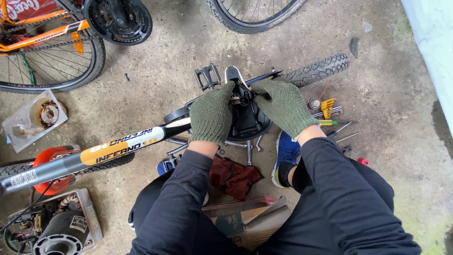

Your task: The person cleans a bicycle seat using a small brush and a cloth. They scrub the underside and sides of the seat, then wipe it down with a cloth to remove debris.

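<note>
Both my hands wear dark green knit gloves. My left hand (211, 116) rests on the black crank and chain-guard area (247, 123) of an upturned bicycle, fingers curled over its top. My right hand (284, 106) pinches a small part at the crank centre, just right of the left hand. The bicycle's black, white and orange frame tube (94, 154) runs off to the lower left. A black pedal (207, 76) sticks up behind my hands. What the fingertips hold is hidden.
Hex keys, a screwdriver and a small can (325, 111) lie right of the crank. A red rag (234, 176) and cardboard box (250, 222) lie by my knees. An orange bicycle (52, 42) stands top left; a knobby tyre (316, 71) lies behind.
</note>
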